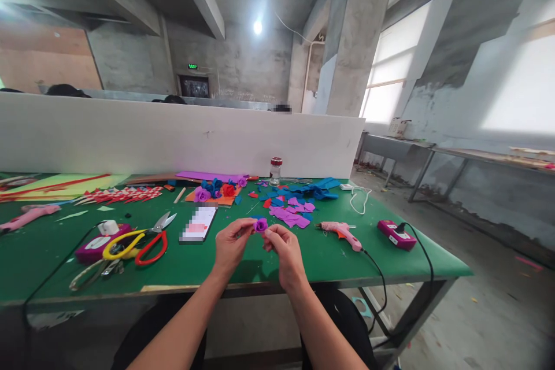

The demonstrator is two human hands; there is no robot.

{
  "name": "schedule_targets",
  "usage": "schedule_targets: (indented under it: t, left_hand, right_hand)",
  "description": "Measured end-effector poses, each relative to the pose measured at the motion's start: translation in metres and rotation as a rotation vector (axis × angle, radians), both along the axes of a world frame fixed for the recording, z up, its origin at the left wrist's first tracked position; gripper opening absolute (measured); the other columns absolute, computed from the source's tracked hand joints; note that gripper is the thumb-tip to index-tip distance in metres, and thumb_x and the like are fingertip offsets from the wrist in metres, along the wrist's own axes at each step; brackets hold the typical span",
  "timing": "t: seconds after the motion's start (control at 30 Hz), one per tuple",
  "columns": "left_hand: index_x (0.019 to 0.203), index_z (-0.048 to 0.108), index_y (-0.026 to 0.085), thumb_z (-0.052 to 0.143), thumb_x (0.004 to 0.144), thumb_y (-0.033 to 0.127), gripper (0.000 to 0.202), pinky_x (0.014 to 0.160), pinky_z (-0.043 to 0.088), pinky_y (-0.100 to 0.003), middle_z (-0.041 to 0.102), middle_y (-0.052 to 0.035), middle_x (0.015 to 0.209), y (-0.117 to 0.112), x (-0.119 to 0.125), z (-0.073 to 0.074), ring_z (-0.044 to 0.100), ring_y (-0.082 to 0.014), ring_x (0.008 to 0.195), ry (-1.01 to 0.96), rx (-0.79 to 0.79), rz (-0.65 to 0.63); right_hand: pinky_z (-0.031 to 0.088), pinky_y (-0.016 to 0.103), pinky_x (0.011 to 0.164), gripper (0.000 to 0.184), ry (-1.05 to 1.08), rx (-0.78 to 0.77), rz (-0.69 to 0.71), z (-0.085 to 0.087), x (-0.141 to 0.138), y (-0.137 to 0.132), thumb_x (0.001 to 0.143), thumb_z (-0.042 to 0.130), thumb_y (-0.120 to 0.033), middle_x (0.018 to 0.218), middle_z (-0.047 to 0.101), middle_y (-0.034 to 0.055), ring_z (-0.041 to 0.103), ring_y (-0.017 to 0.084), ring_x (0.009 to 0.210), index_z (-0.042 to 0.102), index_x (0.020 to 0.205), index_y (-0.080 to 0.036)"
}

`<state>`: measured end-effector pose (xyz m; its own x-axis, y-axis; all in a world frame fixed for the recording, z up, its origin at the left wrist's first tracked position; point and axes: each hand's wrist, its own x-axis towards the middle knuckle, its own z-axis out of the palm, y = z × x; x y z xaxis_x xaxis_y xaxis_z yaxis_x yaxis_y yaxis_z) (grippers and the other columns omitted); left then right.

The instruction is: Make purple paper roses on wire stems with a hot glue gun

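Note:
A small purple paper flower [260, 225] is held up over the front of the green table. My left hand [233, 244] pinches it from the left, fingers closed. From the right, my right hand [282, 247] grips its edge between thumb and fingers. Behind the hands lie loose purple paper pieces [290, 217] and blue paper pieces [318, 189]. Finished-looking purple, blue and red flowers [212, 189] rest on an orange sheet to the back left. A pink glue gun [341, 232] lies to the right of my right hand.
Left of my hands are a phone [199, 224], scissors [139, 243] and a purple power socket [104, 241]. Another purple socket [396, 235] with a black cord sits at right. A red-lidded glass jar [276, 171] stands before the white partition [173, 136].

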<state>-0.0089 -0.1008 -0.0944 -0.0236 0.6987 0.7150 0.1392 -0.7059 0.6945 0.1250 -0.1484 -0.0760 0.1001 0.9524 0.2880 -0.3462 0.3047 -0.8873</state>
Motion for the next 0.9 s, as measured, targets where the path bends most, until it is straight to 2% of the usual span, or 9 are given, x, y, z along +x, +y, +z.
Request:
schedule_targets:
  t: [0.4,0.57,0.67,0.9]
  left_hand:
    - [0.085,0.074,0.023,0.065,0.081,0.034,0.014,0.078,0.055,-0.03,0.075,-0.004,0.089,0.0005,-0.0004,-0.0026,0.069,-0.0187,0.084,0.052,0.021,0.022]
    - [0.084,0.074,0.022,0.066,0.08,0.033,0.014,0.074,0.054,-0.028,0.075,-0.0038,0.087,-0.0008,0.0006,-0.001,0.068,-0.0178,0.08,0.045,0.002,0.021]
    - [0.084,0.074,0.021,0.066,0.08,0.034,0.015,0.07,0.054,-0.027,0.074,-0.0036,0.084,-0.0021,0.0014,0.0009,0.067,-0.0169,0.074,0.031,-0.025,0.001]
    - [0.084,0.074,0.022,0.066,0.079,0.034,0.016,0.072,0.054,-0.028,0.074,-0.0035,0.084,-0.0037,0.0033,0.001,0.067,-0.0177,0.076,0.04,-0.049,-0.026]
  right_hand:
    - [0.031,0.024,0.051,0.016,-0.081,-0.006,-0.064,0.0011,0.0006,0.0004,0.066,0.059,-0.03,0.048,0.046,-0.0046,0.039,0.01,0.048,0.058,0.056,-0.018]
    - [0.032,0.024,0.051,0.011,-0.055,0.018,-0.04,0.0002,0.0019,0.0009,0.064,0.056,-0.027,0.052,0.049,-0.0037,0.041,0.011,0.05,0.059,0.059,-0.018]
    - [0.031,0.024,0.051,0.011,-0.099,0.032,-0.074,-0.0002,0.0022,0.0015,0.065,0.059,-0.027,0.054,0.05,-0.0038,0.041,0.01,0.051,0.059,0.062,-0.017]
    - [0.032,0.024,0.051,0.016,-0.119,0.026,-0.092,-0.0016,0.0012,0.0018,0.069,0.061,-0.031,0.054,0.049,-0.0041,0.04,0.01,0.05,0.061,0.063,-0.017]
